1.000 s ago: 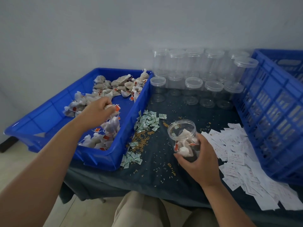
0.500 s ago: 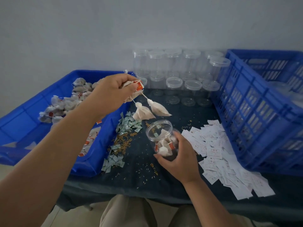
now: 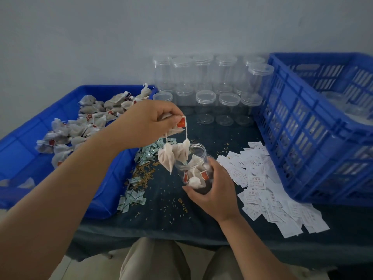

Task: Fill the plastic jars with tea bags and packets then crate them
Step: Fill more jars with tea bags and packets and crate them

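Head view: pinching tags [image 3: 181, 123] in left hand [image 3: 149, 124], gripping jar [image 3: 196, 168] in right hand [image 3: 214, 190], centring dangling tea bags [image 3: 166, 158] over mouth before releasing.

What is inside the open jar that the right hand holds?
Several white tea bags with red tags lie inside the jar. The right hand covers its bottom and right side, so the full count cannot be seen.

jar [image 3: 201, 168] mouth open, tea bags [image 3: 166, 158] overhanging
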The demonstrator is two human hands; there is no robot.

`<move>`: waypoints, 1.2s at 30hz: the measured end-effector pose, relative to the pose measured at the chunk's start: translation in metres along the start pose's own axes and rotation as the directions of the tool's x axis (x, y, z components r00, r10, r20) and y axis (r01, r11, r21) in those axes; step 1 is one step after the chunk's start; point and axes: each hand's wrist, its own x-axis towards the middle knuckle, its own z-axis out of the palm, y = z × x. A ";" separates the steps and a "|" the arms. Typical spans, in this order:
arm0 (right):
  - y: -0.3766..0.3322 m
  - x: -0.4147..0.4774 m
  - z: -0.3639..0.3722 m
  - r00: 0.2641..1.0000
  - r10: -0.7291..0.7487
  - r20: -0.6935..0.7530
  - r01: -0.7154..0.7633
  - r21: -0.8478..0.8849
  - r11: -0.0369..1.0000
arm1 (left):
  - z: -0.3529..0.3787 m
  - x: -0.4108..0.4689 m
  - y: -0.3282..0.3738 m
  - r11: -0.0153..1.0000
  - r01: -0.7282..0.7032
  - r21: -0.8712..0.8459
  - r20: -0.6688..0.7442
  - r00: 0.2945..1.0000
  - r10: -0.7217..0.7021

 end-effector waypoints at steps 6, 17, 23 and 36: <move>0.001 0.000 0.001 1.000 -0.008 -0.021 0.009 0.021 1.000 | 0.012 -0.001 0.005 0.999 -0.037 0.035 0.104 0.994 0.033; 0.003 -0.001 0.001 0.999 0.051 0.008 -0.051 0.023 0.998 | 0.014 0.009 0.003 0.992 0.113 -0.063 -0.087 0.989 -0.119; 0.002 0.000 0.000 0.999 0.053 0.012 -0.053 0.039 0.998 | 0.016 0.013 0.011 0.966 0.134 -0.219 -0.195 0.965 -0.178; -0.002 0.000 -0.003 1.000 0.024 0.019 -0.025 0.053 0.998 | 0.038 0.017 0.018 0.865 0.191 -0.465 -0.086 0.962 -0.258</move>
